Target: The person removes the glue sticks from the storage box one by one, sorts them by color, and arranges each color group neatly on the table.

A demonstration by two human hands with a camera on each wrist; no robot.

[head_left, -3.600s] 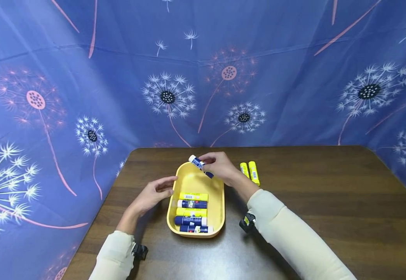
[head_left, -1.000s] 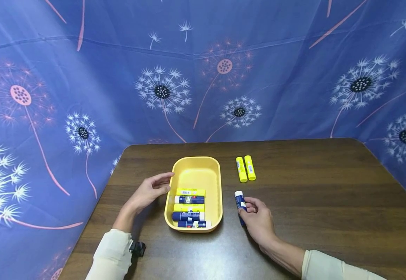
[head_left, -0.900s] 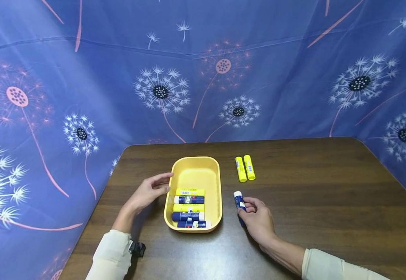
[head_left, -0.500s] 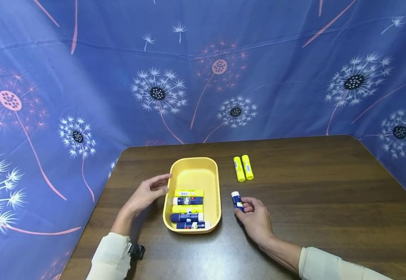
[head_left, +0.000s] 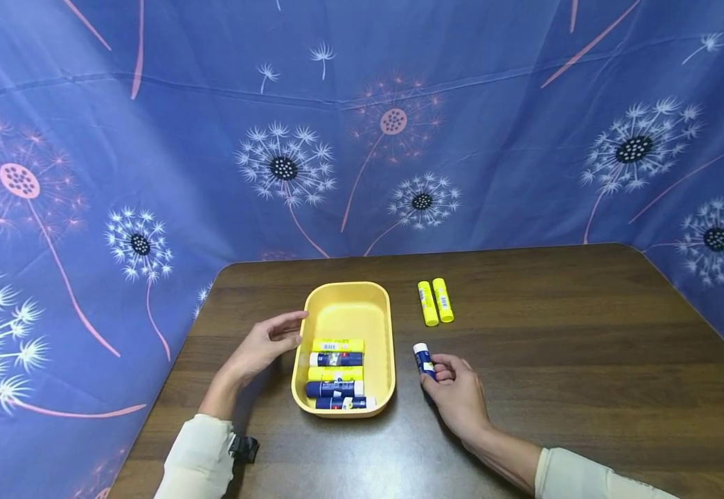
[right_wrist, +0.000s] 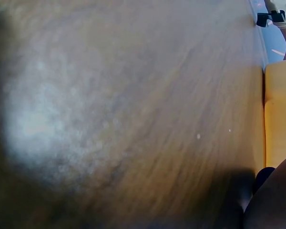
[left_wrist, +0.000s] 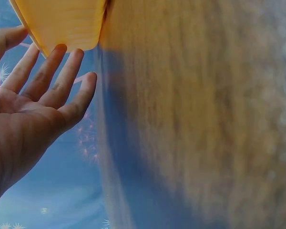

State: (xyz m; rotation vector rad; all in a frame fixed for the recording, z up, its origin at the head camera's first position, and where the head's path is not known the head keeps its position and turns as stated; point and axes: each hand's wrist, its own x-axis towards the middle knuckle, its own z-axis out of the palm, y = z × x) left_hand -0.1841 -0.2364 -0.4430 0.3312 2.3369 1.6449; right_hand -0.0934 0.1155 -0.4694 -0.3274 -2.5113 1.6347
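Observation:
A blue glue stick with a white cap (head_left: 422,359) is in my right hand (head_left: 463,398), pinched between thumb and fingers, right of the tray and low over the table. Its lower end is hidden behind the thumb. My left hand (head_left: 260,350) is at the left rim of the yellow tray (head_left: 389,326), fingers loosely extended with the tips against its side. In the left wrist view, the left hand's spread fingers (left_wrist: 69,78) reach the tray wall (left_wrist: 69,21). Several glue sticks lie crosswise in the tray's near half, among them a yellow one (head_left: 338,345) and a blue one (head_left: 334,389).
Two yellow glue sticks, a left one (head_left: 427,303) and a right one (head_left: 443,300), lie side by side beyond my right hand. The brown wooden table (head_left: 561,360) meets a blue dandelion-print cloth (head_left: 499,138) at its back and sides.
My right hand has carried the blue glue stick from above the tray's far end to the table at the tray's right. The left hand keeps its place at the rim.

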